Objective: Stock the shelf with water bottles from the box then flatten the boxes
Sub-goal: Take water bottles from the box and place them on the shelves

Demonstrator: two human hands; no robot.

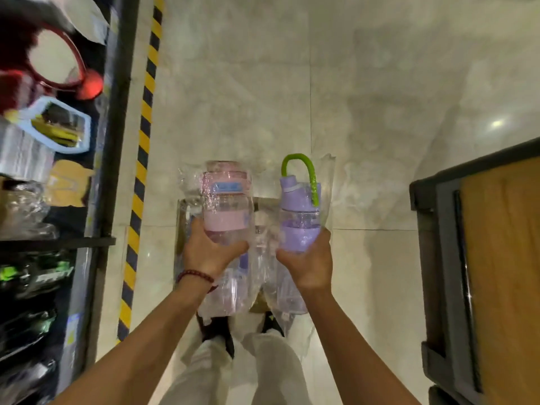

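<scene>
1. The left hand grips a pink water bottle in clear wrap, fingers curled round its lower body, at frame centre.
2. The right hand grips a purple water bottle with a green strap, just beside the pink one.
3. The shelf runs down the left edge above the tiled floor.

Left hand gripping wrapped pink bottle, right hand gripping purple bottle, over the floor.

Two bottles side by side at centre, shelf to left, cabinet to right.
</scene>
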